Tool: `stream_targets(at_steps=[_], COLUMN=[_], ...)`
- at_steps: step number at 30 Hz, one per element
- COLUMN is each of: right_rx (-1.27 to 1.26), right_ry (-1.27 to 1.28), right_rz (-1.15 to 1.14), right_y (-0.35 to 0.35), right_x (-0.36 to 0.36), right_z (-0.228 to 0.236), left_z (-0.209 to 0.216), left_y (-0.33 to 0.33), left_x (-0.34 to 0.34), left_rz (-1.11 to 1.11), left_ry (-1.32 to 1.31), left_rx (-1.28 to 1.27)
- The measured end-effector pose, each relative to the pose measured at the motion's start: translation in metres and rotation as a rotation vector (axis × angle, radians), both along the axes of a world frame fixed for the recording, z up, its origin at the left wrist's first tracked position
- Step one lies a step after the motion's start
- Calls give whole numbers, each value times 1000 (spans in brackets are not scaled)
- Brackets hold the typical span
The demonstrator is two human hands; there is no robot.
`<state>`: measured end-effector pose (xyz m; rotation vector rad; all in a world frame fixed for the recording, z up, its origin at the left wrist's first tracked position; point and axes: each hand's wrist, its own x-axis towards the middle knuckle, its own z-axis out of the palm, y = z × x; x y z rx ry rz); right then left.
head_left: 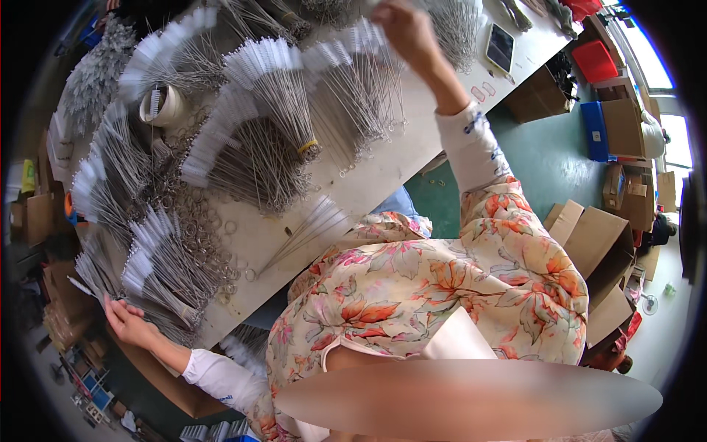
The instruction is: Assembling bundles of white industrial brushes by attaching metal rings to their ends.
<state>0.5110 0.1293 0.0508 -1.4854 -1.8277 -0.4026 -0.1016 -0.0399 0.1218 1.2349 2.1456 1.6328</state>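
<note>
At the left edge of the table, my left hand (pixel 132 324) is closed, its fingertips pinching a thin straw brush (pixel 79 285) whose white tip sticks out past them. Beside it lies a fanned pile of straw brushes (pixel 166 265) with white bristles and wire stems. My right hand (pixel 405 28) reaches to the far side of the table, close to another bunch of brushes (pixel 453 33). Motion and the picture's edge hide its fingers. A few loose brushes (pixel 305 228) lie near the front edge, between my arms.
Many brush bundles cover the table (pixel 398 151), one tied with a yellow band (pixel 308 146). A white cup (pixel 163 107) stands among them, near loose metal rings (pixel 213 221). A phone (pixel 500 48) lies at the far right. Cardboard boxes (pixel 593 247) stand on the green floor.
</note>
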Motion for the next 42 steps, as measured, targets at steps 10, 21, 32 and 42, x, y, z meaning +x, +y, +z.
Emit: stream_targets(at_steps=[10,21,32,42], right_rx=[-579,89,-443,-1055], right_ry=[-66,137,751,1970], right_rz=[-341,-89,1111,958], right_y=[3,39,-133,-113], right_x=[80,102,-227,-226], right_z=[-9,85,85,32], left_z=[-11,6,-30,-55], left_y=[-9,-8,27,10], left_x=[58,143,245,254], left_rz=[-234,-556,-785,-794], left_ry=[-391,-417,291,507], left_rx=[-57,-88,407,602])
